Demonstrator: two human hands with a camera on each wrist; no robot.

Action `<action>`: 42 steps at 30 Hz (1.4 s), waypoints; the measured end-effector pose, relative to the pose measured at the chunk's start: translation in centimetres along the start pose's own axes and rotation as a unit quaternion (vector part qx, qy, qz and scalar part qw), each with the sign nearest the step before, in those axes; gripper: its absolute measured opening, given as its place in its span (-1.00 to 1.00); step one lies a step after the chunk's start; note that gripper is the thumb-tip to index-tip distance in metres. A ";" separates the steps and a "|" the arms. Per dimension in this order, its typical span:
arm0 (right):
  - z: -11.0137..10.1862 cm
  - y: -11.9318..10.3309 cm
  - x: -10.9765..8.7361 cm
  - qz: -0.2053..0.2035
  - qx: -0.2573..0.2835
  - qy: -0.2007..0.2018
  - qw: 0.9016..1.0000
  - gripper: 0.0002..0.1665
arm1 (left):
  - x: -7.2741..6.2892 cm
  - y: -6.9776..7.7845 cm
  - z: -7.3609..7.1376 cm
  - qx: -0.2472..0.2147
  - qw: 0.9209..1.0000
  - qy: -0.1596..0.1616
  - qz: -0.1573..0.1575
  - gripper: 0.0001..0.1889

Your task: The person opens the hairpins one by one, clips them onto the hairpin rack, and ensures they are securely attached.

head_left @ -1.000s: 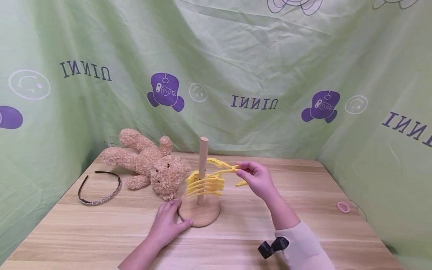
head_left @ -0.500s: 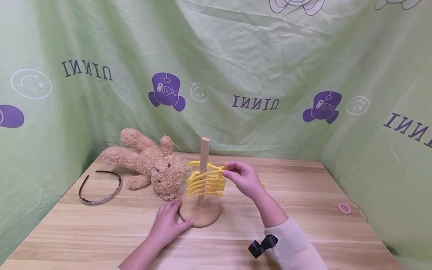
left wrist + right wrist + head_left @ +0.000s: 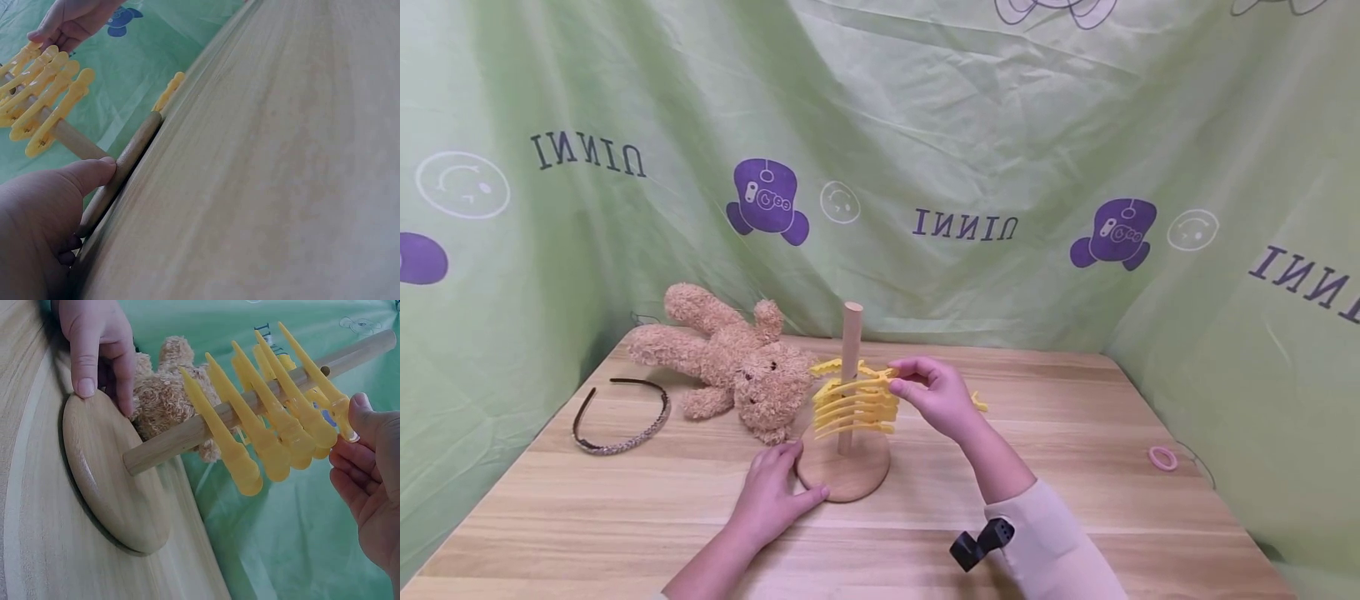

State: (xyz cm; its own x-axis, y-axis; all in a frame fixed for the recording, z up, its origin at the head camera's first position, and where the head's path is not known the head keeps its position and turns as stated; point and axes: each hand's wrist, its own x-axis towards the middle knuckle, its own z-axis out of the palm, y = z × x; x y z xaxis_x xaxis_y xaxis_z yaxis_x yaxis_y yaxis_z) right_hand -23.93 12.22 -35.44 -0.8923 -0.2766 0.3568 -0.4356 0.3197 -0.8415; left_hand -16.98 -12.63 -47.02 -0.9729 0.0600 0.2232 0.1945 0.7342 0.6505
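Note:
A wooden stand point(image 3: 842, 483), with a round base and an upright post point(image 3: 852, 333), stands mid-table in the head view. Several yellow hair clips point(image 3: 225, 437) are clamped one above another on its post. My right hand point(image 3: 934, 396) pinches the tail end of another yellow hair clip point(image 3: 315, 372) between thumb and fingers. That clip's two arms straddle the post just above the others. On the near left, my left hand point(image 3: 775, 492) grips the rim of the base, thumb on the front edge point(image 3: 94, 172) and fingers around the side.
A brown teddy bear point(image 3: 715, 358) lies behind and left of the stand. Further left is a dark headband point(image 3: 625, 446) with a braided band. One loose yellow clip point(image 3: 979, 402) lies beyond my right hand. A pink ring point(image 3: 1162, 458) sits near the right edge.
My right hand has moved left with the clip, from the right of the post until its arms straddle it. In the last half second it has barely shifted. My left hand has stayed on the base.

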 end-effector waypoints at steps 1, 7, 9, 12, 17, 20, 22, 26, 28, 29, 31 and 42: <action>0.0 0.0 0.0 -0.003 0.000 -0.003 1.000 -0.67 | 0.0 0.0 0.0 0.000 1.000 0.000 0.000 -0.09; -0.2 -0.2 -0.2 -0.009 0.002 -0.018 1.000 -0.65 | 0.0 0.0 0.0 0.000 1.000 0.001 0.001 -0.09; -0.2 -0.3 -0.2 -0.008 0.000 -0.023 1.000 -0.65 | 0.0 0.0 0.0 -0.001 1.000 0.003 0.002 -0.10; -0.3 -0.3 -0.3 -0.010 -0.005 -0.028 1.000 -0.64 | 0.0 0.0 0.0 -0.002 1.000 0.005 0.004 -0.10; -0.3 -0.2 -0.3 -0.021 -0.012 -0.033 0.999 -0.62 | -0.1 0.1 0.0 -0.003 1.000 0.001 0.000 -0.09; -0.3 0.0 -0.3 -0.024 -0.011 -0.034 0.999 -0.60 | -0.1 0.2 -0.1 -0.004 1.000 -0.001 -0.004 -0.08; -0.3 0.1 -0.3 -0.023 -0.010 -0.036 0.999 -0.59 | -0.1 0.2 -0.1 -0.006 1.000 -0.002 -0.005 -0.08; -0.4 0.1 -0.4 -0.018 -0.003 -0.043 0.999 -0.57 | -0.2 0.2 -0.1 -0.007 1.000 -0.002 -0.005 -0.08; -0.4 0.2 -0.4 -0.018 0.002 -0.046 0.999 -0.55 | -0.1 0.2 -0.1 -0.007 1.000 -0.001 -0.005 -0.08; -0.5 0.1 -0.5 -0.017 0.006 -0.047 0.999 -0.53 | -0.1 0.2 -0.1 -0.007 1.000 -0.001 -0.004 -0.08; -0.5 0.2 -0.5 -0.019 0.011 -0.049 0.999 -0.50 | -0.1 0.2 -0.1 -0.005 1.000 -0.001 -0.005 -0.08; -2.8 1.7 -0.7 0.015 -0.003 -0.016 1.000 -0.48 | -0.2 0.2 -0.1 -0.002 1.000 -0.003 -0.005 -0.07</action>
State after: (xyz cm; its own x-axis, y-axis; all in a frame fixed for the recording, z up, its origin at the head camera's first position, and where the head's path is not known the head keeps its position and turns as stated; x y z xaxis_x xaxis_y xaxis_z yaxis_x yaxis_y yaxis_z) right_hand -24.37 15.55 -36.02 -0.9008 -0.2961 0.3177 -0.4090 0.3330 -0.8496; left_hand -16.79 -12.61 -46.86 -0.9756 0.0563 0.2121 0.1847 0.7325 0.6552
